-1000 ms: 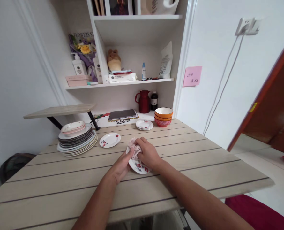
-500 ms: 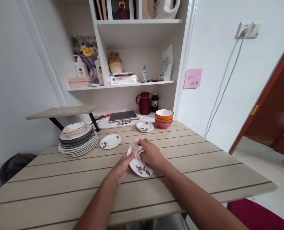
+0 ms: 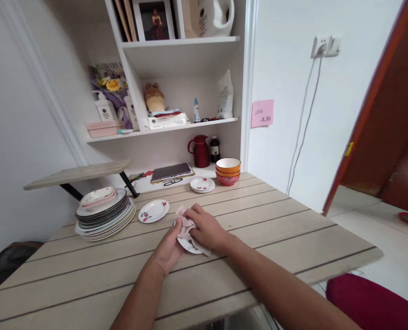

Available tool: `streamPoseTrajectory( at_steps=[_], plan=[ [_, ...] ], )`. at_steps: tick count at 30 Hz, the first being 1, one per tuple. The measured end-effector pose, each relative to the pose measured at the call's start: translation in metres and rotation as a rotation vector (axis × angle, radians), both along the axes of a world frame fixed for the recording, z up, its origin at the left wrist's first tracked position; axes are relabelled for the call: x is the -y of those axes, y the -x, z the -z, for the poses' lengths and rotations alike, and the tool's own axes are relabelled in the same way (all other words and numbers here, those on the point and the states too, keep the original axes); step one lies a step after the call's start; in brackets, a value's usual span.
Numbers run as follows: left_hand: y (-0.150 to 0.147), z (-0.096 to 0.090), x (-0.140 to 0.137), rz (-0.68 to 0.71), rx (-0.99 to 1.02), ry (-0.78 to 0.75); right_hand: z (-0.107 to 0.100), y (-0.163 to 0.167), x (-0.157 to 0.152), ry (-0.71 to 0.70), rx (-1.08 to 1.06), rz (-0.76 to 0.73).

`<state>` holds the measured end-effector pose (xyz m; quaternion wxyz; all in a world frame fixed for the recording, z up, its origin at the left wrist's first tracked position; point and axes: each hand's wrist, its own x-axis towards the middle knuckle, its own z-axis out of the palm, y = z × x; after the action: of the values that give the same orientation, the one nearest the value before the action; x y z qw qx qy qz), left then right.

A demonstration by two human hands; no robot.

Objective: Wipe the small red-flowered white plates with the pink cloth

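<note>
In the head view, the plate [image 3: 189,246] is between the two hands, above the near middle part of the table [image 3: 276,229]. Whether its underside touches the boards, I cannot tell. The left hand [image 3: 169,250] is grasping the plate by its left side, with the thumb on the upper side and pointing to the far side. The right hand [image 3: 207,229] is clenched on the cloth [image 3: 187,227] and holds it against the plate's face.

The plate is round, so it has no real long axis. Its face is turned upward, to the cloth; its exact tilt is hard to judge, because much of it is covered. The part which is visible is a narrow piece of the near rim, going from far left to near right. The cloth is longer in the same direction: one bunched end stands at the far left, and a loose corner points to the near right, below the right hand.

The plate looks white and smooth, with a few thin grey marks near the cloth. The cloth is pale pink, soft and much creased.

Farther and to the left lies a lone plate [image 3: 154,211] with red flowers. Beyond the hands are the small plates [image 3: 202,186], just beside the bowls [image 3: 228,174].
</note>
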<state>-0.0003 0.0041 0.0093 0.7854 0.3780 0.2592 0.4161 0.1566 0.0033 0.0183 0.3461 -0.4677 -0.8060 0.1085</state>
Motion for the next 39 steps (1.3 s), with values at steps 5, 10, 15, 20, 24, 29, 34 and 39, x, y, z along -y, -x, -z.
streamPoseTrajectory(
  at_steps=[5,10,15,20,24,29,34,39],
  plan=[
    [-0.002,0.000,0.001,-0.050,-0.033,-0.034,-0.001,-0.003,-0.005,0.010,0.019,0.249],
    [-0.001,-0.002,-0.001,-0.090,0.038,-0.003,-0.006,-0.012,-0.004,0.076,0.195,0.304],
    [0.002,-0.002,-0.005,-0.107,0.082,0.065,-0.005,-0.004,0.002,0.029,0.229,0.063],
    [0.003,0.002,-0.007,-0.052,0.057,0.095,0.000,0.008,0.003,-0.058,0.142,0.030],
    [0.000,0.002,-0.007,-0.023,0.068,0.073,0.000,0.005,-0.001,-0.044,0.126,0.214],
    [-0.002,-0.002,-0.004,-0.104,0.105,0.079,0.002,-0.005,-0.007,0.028,0.197,0.318],
    [0.001,-0.004,-0.006,-0.149,0.164,0.090,0.002,-0.001,-0.002,0.059,0.256,0.240],
    [0.004,0.001,-0.008,-0.110,0.061,0.150,0.002,0.013,0.006,-0.020,0.211,0.050]
  ],
)
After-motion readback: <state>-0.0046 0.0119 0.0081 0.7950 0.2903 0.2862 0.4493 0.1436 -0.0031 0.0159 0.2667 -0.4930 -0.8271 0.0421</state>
